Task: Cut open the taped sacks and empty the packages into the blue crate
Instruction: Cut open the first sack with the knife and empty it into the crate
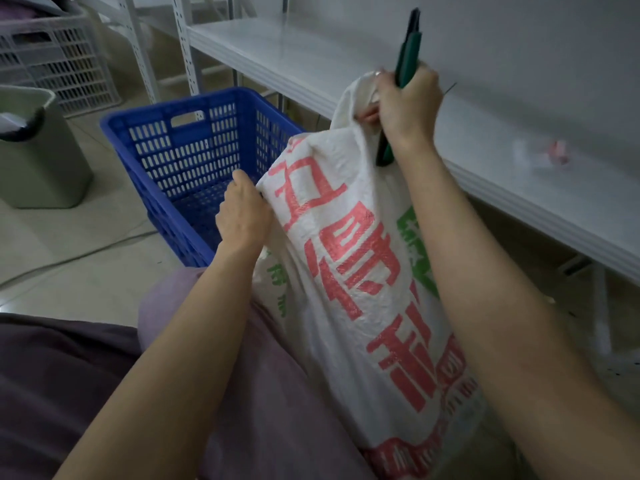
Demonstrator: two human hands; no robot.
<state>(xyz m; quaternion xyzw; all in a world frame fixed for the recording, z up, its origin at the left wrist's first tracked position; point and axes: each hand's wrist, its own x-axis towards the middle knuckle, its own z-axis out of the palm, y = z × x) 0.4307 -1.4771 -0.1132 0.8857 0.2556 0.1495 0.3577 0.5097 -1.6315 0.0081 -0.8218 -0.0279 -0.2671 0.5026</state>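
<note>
The sack (346, 271) is white, printed with large pink-red characters and smaller green marks. At its ten o'clock the crate (194, 157) is bright blue, its walls a slotted grid. The cutter (407, 60) is dark green, the bin (41, 161) grey-green.

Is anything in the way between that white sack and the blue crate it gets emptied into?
Nothing visible. The white sack is held right beside the blue crate, whose open top is uncovered. The left hand grips the sack's side; the right hand grips its top corner together with a green cutter.
</note>
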